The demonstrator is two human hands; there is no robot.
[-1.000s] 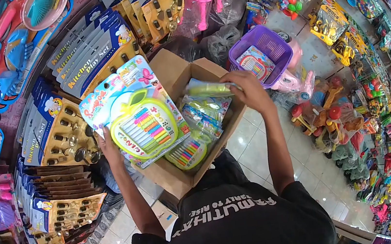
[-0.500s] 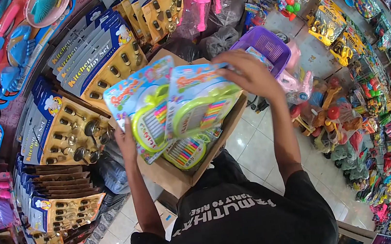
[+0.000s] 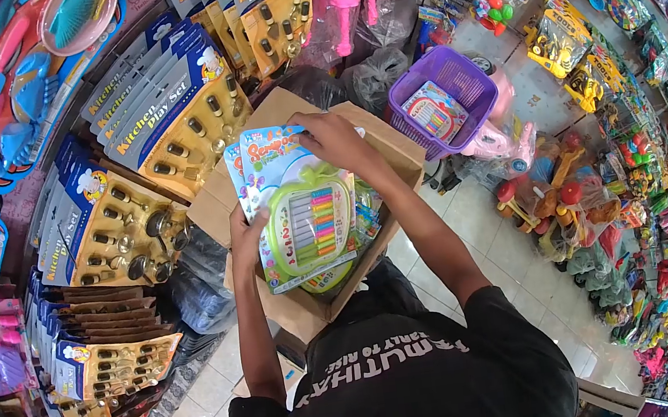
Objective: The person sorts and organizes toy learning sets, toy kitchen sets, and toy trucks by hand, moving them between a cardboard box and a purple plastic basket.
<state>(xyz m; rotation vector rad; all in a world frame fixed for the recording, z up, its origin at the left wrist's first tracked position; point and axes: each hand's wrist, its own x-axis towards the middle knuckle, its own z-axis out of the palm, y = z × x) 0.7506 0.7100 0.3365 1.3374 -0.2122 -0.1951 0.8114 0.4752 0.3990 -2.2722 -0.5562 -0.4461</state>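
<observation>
Two overlapping toy cards [image 3: 308, 220], pale blue with a green apple-shaped frame and coloured beads, are held over an open cardboard box [image 3: 292, 309]. My left hand [image 3: 248, 234] is closed on their left edge, the thumb on the front. My right hand [image 3: 332, 140] grips the top edge with bent fingers. Under the cards, more packs of the same kind show inside the box, partly hidden. A purple basket [image 3: 451, 73] stands right of the box, with a similar small pack [image 3: 435, 111] in it.
Kitchen play set cards [image 3: 185, 114] hang in rows on the left. Pink toys in plastic [image 3: 344, 7] hang at the top. Bagged toys [image 3: 575, 204] lie on the tiled floor [image 3: 470, 229] at right, beside a wall of hanging toys [image 3: 633, 130].
The two fanned cards have come together into a stack and turned more upright. My right hand has moved left from the right card's corner to the stack's top, uncovering the basket.
</observation>
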